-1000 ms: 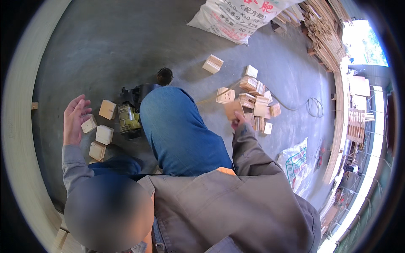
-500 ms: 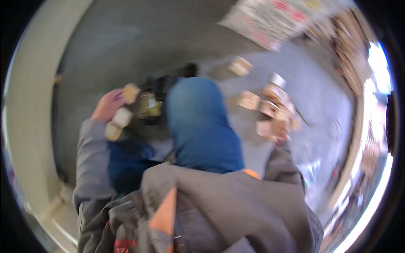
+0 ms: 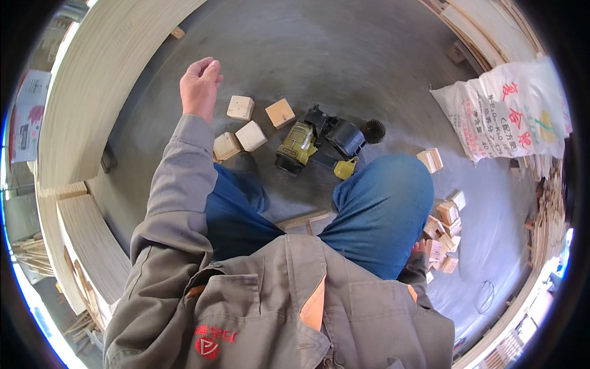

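Raised over the floor at the left, my left hand has its fingers curled in and shows nothing in them. Just right of it lie several pale wooden blocks: a squarish one, a more orange one, and a close pair nearer my foot. My right hand is mostly hidden behind my right knee, with only a few fingertips showing. Those fingertips are beside a heap of wooden blocks; whether they grip one cannot be seen.
A yellow-green and black power tool with a round bristle brush lies between my knees and the blocks. One block sits apart at the right. A white printed sack and stacked boards line the right; pale sheets stand left.
My left hand has moved away from the orange block, which now lies on the floor. My view has shifted and sharpened. The right hand has become mostly hidden behind my knee.
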### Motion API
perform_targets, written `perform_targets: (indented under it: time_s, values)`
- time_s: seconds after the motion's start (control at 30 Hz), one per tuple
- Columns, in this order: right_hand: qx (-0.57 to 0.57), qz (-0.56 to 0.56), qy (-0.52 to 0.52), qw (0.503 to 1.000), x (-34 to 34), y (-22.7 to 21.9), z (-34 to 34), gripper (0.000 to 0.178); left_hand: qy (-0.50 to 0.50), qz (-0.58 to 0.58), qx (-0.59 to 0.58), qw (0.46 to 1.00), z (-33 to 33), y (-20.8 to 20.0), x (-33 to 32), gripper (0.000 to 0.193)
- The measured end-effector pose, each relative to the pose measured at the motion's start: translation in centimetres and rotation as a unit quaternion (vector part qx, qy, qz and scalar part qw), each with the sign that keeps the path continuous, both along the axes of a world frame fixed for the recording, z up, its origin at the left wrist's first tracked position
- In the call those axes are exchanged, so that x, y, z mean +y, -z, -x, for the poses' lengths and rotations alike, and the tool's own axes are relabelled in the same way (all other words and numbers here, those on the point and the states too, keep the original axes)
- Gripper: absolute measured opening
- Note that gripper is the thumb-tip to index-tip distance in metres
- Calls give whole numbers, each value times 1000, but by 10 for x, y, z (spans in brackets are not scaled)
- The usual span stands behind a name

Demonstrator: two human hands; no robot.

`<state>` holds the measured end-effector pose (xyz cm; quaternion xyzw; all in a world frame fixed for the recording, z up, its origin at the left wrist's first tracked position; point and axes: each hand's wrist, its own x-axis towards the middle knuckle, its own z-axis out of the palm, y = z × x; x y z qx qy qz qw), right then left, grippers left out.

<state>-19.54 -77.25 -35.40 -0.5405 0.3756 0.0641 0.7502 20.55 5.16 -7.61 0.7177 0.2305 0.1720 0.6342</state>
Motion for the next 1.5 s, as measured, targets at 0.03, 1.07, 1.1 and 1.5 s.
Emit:
perform_targets:
  time_s: [0.03, 1.07, 1.1, 1.5]
  values:
    - [57, -11, 100, 993, 64, 19, -30, 24, 1, -56, 6, 998, 3, -17, 5, 36]
    - [88, 547, -683, 476, 582, -35, -392, 82, 483, -415, -25, 771, 108, -4, -65, 31]
    - [99, 575, -685, 436, 577, -29, -386, 79, 488, -412, -24, 769, 107, -8, -65, 32]
    - [89, 582, -641, 492, 604, 16, -377, 61, 531, -355, 0, 770, 115, -33, -45, 39]
